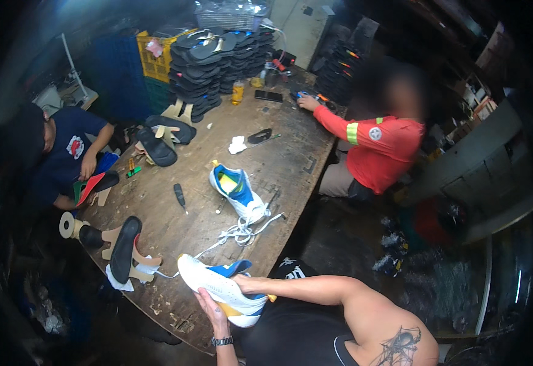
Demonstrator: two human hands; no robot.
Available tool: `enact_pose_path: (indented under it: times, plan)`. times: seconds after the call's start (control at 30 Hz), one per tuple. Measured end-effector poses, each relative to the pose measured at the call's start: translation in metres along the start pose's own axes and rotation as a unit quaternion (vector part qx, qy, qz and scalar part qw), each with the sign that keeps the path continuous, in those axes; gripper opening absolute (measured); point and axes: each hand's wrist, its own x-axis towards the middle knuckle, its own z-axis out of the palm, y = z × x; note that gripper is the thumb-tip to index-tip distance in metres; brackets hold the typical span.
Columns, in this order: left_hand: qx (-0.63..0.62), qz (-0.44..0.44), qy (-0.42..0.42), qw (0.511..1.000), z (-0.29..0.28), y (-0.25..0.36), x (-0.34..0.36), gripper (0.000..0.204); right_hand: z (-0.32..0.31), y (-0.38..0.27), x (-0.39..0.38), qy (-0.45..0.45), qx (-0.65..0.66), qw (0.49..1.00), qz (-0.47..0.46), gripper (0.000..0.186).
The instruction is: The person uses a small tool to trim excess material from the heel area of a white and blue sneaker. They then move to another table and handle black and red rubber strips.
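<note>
At the table's near edge, my left hand (213, 312) is closed around the underside of a white sneaker (208, 276) with blue lining and yellow accents. The sneaker's toe points up and left. My right hand (249, 284) reaches into its opening, and the fingers are hidden inside. A matching sneaker (237, 192) stands farther up the table, with loose white laces (240, 232) tangled at its toe. One lace trails toward the held shoe. To the left of my hands, a black sandal sole with tan straps (125, 249) rests on white paper.
An awl-like tool with a black handle (180, 196) lies mid-table. A person in dark blue (74, 149) handles a sandal at left; another in red (376, 146) reaches over the right edge. Stacked black soles (196, 73), a bottle (238, 93) and a phone (269, 96) are at the far end.
</note>
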Motion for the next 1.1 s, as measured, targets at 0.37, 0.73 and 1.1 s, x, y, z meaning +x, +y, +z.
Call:
enact_pose_path:
  times: [0.37, 0.73, 1.1]
  plan:
    - [0.038, 0.029, 0.003, 0.999, 0.016, 0.002, -0.002, 0.065, 0.005, -0.008, 0.005, 0.041, 0.179, 0.977, 0.108, 0.034]
    - [0.070, 0.077, -0.042, 0.994, 0.018, -0.006, 0.002, 0.062, 0.011, -0.012, -0.006, 0.079, 0.318, 0.929, 0.170, 0.035]
    - [0.053, 0.095, -0.035, 0.993, 0.028, -0.008, 0.002, 0.058, 0.005, -0.011, -0.021, 0.125, 0.413, 0.877, 0.211, 0.036]
